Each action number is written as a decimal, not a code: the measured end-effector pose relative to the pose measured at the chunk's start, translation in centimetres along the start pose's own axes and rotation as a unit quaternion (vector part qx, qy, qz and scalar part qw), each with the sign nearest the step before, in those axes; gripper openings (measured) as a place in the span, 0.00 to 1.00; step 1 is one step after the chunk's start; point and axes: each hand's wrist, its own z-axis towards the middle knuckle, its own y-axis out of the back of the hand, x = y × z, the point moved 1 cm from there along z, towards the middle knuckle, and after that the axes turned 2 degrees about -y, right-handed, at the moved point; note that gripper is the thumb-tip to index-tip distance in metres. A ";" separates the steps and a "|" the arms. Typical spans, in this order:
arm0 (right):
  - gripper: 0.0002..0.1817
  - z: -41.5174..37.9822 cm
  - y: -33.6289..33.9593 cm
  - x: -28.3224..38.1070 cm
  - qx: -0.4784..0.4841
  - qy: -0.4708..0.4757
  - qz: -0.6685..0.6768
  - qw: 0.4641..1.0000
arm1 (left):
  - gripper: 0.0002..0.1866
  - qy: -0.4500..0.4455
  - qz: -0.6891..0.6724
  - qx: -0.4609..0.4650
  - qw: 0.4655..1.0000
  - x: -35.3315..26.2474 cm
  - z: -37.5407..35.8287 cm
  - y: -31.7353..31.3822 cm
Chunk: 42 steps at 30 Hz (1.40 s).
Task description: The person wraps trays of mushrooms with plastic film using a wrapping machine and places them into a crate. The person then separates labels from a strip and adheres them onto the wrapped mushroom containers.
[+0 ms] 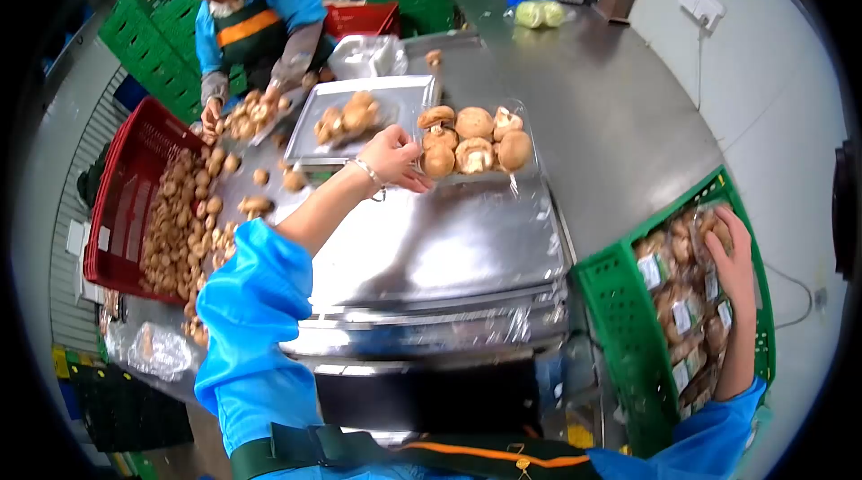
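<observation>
My left hand (395, 159) pinches the left edge of a clear tray of brown mushrooms (474, 140), above the metal work surface (431, 246). Over on the right, my right hand (732, 255) is curled round a wrapped mushroom pack (712, 228) at the top of a green crate (615, 300). More wrapped packs with white labels (682, 318) fill that crate. Behind my left hand, a bag of mushrooms (348, 117) lies on a metal scale plate (316, 144).
A co-worker (260, 22) handles mushrooms at the upper left. Loose mushrooms (175, 228) spill from a tipped red crate (121, 184). Crumpled clear plastic (162, 350) lies at the lower left. Wrapped pale green vegetables (539, 13) sit on the far counter (602, 76).
</observation>
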 end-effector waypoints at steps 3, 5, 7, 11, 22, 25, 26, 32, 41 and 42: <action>0.21 -2.2 -1.9 10.5 0.111 0.118 0.091 0.983 | 0.11 0.054 -0.006 -0.027 0.998 3.6 -8.4 1.2; 0.19 -4.1 -4.7 16.6 0.153 0.233 0.067 0.958 | 0.10 0.071 -0.029 -0.008 0.997 7.8 -10.9 2.5; 0.18 -6.2 -8.6 21.2 0.158 0.257 0.105 0.948 | 0.17 0.086 0.002 0.001 0.996 8.9 -13.8 2.3; 0.12 -9.2 -13.0 20.4 0.022 0.167 0.090 0.982 | 0.24 -0.015 0.330 -0.156 0.931 12.4 -21.2 3.1; 0.12 -13.1 -14.9 19.4 0.310 -0.159 0.363 0.864 | 0.14 -0.049 0.157 -0.206 0.965 17.2 -25.8 3.8; 0.15 -17.3 -11.2 16.8 0.428 -0.350 0.709 0.437 | 0.17 0.060 -0.335 0.094 0.936 20.4 -31.3 5.2; 0.15 -17.8 -10.4 16.3 0.492 -0.338 0.765 0.241 | 0.18 0.091 -0.489 0.146 0.855 20.4 -32.5 3.9; 0.10 -1.0 -8.6 21.7 0.365 0.159 0.873 0.281 | 0.16 -0.336 -0.479 0.077 0.807 4.9 -23.3 4.3; 0.15 6.4 -23.8 27.1 0.442 0.163 0.243 0.848 | 0.20 -0.236 0.155 0.015 0.959 11.4 -3.6 4.7; 0.17 5.3 -22.4 27.0 0.500 0.080 0.325 0.798 | 0.20 -0.227 0.099 0.114 0.962 10.9 -4.9 5.1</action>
